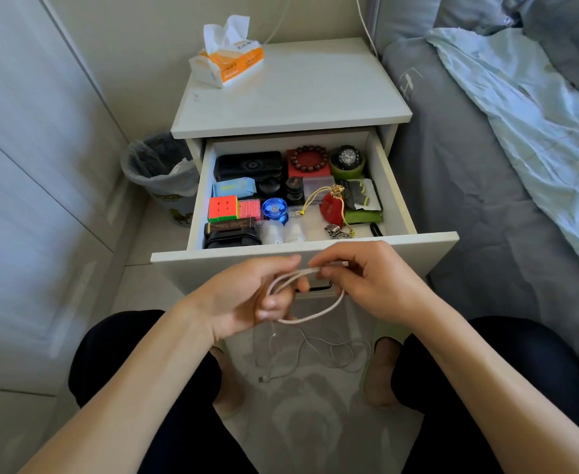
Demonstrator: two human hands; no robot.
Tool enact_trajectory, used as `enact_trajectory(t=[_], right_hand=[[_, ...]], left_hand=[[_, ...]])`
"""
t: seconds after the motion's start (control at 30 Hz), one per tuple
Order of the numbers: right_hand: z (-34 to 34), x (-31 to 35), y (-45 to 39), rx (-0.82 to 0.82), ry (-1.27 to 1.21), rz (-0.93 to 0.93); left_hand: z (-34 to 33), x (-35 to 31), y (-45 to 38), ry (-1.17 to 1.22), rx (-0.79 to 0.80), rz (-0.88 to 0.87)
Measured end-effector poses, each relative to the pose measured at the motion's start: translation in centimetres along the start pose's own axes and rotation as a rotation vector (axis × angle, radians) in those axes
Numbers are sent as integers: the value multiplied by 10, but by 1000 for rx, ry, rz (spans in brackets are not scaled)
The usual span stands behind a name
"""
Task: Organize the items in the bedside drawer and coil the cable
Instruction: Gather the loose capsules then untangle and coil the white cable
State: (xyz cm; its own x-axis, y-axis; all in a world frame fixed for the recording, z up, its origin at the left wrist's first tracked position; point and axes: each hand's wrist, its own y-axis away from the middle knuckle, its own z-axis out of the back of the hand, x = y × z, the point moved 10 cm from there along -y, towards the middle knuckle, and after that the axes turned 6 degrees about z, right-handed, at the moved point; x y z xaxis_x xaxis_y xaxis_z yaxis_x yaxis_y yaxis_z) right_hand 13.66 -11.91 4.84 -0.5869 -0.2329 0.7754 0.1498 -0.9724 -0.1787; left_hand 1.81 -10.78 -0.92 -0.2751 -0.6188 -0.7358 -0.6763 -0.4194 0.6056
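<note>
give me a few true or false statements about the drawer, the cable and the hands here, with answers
1. The drawer stands open with items inside. True.
2. Both hands hold the white cable. True: the left hand and the right hand each have it in their grip, in front of the drawer.
3. The whole cable is coiled. False: only a loop or so is formed, and the rest trails loose on the floor.
4. The tissue pack lies inside the drawer. False: it sits on top of the nightstand.
5. The colourful puzzle cube is in the left part of the drawer. True.
6. The bead bracelet is round the left wrist. False: it lies on a red box in the drawer.
</note>
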Motion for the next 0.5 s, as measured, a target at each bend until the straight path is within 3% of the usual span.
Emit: enact_trajectory(t=[0.13, 0.2, 0.27, 0.37, 0.5], right_hand=[[3, -30, -3, -232, -484, -172], [-26, -41, 0, -150, -607, -255], [-61, -34, 4, 39, -610, -254], [-80, -22, 7, 163, -393, -187], [-56, -25, 19, 72, 152, -78]], left_hand=[[9, -33, -6, 311, -57, -209], [20, -48, -4, 519, -101, -344], [30, -58, 1, 652, -150, -449], [43, -57, 8, 650, -275, -507], [57, -50, 23, 439, -398, -490]])
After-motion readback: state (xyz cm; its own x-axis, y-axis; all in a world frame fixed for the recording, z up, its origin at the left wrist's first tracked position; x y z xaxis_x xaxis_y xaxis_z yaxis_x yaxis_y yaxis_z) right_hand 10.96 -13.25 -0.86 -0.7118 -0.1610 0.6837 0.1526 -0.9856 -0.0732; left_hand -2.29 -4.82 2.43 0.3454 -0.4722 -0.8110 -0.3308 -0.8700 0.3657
